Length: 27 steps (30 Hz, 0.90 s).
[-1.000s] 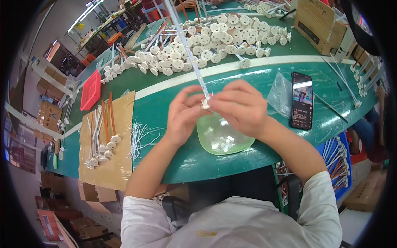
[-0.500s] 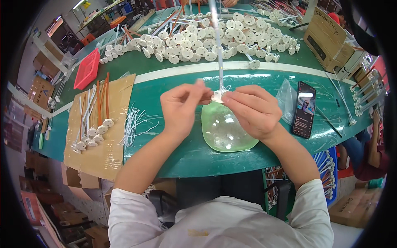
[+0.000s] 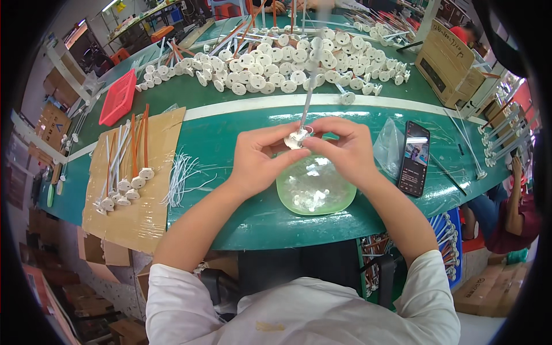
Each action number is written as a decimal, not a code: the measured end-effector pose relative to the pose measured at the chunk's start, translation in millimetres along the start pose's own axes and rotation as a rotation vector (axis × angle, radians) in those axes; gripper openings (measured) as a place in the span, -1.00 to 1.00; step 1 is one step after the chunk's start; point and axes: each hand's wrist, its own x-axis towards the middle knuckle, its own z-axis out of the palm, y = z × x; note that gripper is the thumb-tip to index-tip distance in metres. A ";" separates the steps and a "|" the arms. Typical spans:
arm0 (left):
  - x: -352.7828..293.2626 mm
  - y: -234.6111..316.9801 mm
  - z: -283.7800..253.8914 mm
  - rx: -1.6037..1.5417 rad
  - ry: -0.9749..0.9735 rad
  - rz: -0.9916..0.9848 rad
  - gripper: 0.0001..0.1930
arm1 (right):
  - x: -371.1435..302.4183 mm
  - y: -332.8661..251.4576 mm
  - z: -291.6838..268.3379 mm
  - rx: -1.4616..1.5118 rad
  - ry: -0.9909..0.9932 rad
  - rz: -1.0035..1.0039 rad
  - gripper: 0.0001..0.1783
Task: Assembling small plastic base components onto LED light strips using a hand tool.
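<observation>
In front of me, over a translucent green dish [image 3: 287,198], a thin grey rod with a round white base [image 3: 296,138] points up and away. The fingers of my left hand [image 3: 256,158] are closed round the left side of that base. My right hand [image 3: 343,148] pinches at its right side, where a small thin white loop shows. What exactly the right fingertips grip is too small to tell. Small white pieces lie in the dish. To the left is a loose bunch of thin white strands [image 3: 183,179].
Cardboard [image 3: 135,221] at left carries several brown and white rods with white bases. A large heap of similar rods [image 3: 276,63] fills the far table. A red basket [image 3: 119,98], a phone [image 3: 414,158], a clear plastic bag [image 3: 389,148] and a carton [image 3: 448,63] surround the workspace.
My left hand has moved in to close round the white base. The rod has tilted, its base turned toward the left hand. The right hand has shifted slightly and its fingers are more bent.
</observation>
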 end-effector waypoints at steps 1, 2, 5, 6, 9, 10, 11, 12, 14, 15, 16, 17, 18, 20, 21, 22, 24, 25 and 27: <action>-0.2 -1.9 -1.9 0.001 -0.001 -0.003 -0.61 | 0.0 3.7 2.2 0.001 0.016 -0.019 -0.83; 0.2 -5.0 -4.6 0.326 0.008 0.174 -0.60 | -0.4 8.8 1.3 0.001 0.017 -0.018 -0.83; 1.7 -3.2 -4.9 0.663 -0.003 0.357 -0.59 | -0.5 16.2 -4.7 -0.085 0.015 -0.145 -0.84; 2.6 -1.8 -4.3 0.675 -0.021 0.364 -0.60 | -0.2 13.7 -6.4 -0.084 0.012 -0.133 -0.87; 4.0 -5.9 -6.7 0.201 -0.047 0.053 -0.59 | 2.8 11.3 -11.0 0.037 -0.043 -0.038 -0.89; 4.1 -4.8 -7.9 0.202 -0.046 0.054 -0.59 | 4.7 11.0 -13.0 0.155 -0.093 0.044 -0.88; 4.0 -3.2 -9.1 0.013 -0.032 -0.038 -0.61 | 6.4 12.4 -16.9 0.153 -0.092 0.043 -0.88; 3.9 -1.8 -10.3 -0.175 -0.018 -0.129 -0.63 | 8.8 16.0 -21.7 0.283 -0.113 0.075 -0.86; 4.4 -1.3 -11.6 -0.232 -0.022 -0.149 -0.63 | 12.7 22.9 -23.9 0.410 -0.135 0.105 -0.83; 5.3 0.6 -11.4 -0.287 -0.040 -0.172 -0.63 | 14.5 26.4 -23.4 0.522 0.115 0.118 -0.82; 6.2 1.8 -11.2 -0.341 -0.058 -0.195 -0.64 | 15.9 27.4 -22.9 0.630 0.368 0.128 -0.80; 5.9 2.0 -12.3 -0.341 -0.057 -0.195 -0.64 | 16.9 26.8 -20.8 0.630 0.366 0.128 -0.80; 5.7 1.8 -13.4 -0.323 -0.059 -0.209 -0.64 | 17.8 26.0 -18.2 0.514 0.493 0.084 -0.82; 5.2 -0.8 -14.0 -0.304 -0.060 -0.222 -0.64 | 17.6 24.1 -14.7 0.396 0.617 0.038 -0.83; 4.7 -3.7 -14.0 -0.206 -0.067 -0.199 -0.63 | 14.7 22.2 -13.1 0.232 0.425 -0.050 -0.84; 4.4 -5.4 -13.7 -0.107 -0.073 -0.175 -0.62 | 11.6 19.8 -11.0 0.069 0.231 -0.135 -0.84; 3.3 -6.0 -11.5 -0.042 -0.071 -0.163 -0.61 | 0.9 9.9 0.2 0.007 0.140 -0.175 -0.83; 2.8 -6.4 -10.5 0.025 -0.065 -0.147 -0.59 | -1.6 7.4 5.0 -0.055 0.045 -0.219 -0.82; 3.7 -11.9 -4.9 0.066 -0.034 -0.106 -0.61 | -2.0 12.2 6.6 -0.038 0.045 -0.154 -0.82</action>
